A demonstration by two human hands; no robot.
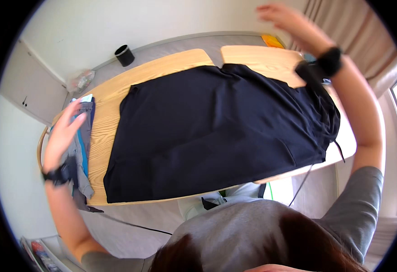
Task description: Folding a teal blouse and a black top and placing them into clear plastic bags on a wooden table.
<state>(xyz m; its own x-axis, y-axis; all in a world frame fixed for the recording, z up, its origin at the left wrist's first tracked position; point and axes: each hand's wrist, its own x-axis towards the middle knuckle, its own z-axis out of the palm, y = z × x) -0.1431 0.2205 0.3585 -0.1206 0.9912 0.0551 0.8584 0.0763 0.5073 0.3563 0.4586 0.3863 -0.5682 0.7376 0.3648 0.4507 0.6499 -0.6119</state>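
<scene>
A black garment [212, 129] lies spread flat over most of a light wooden table [171, 63]. My left hand [62, 136] hovers open over a pile of grey and blue clothes [83, 154] at the table's left end, fingers apart and holding nothing. My right hand [287, 20] is raised high above the table's far right corner, blurred, fingers spread and empty. Both wrists carry black bands.
A black cup [124, 55] stands on the grey floor beyond the table. A clear plastic bag [80, 80] lies near the far left corner. An orange item [272, 41] sits past the far edge. Curtains hang at the right. A thin cable trails below the near edge.
</scene>
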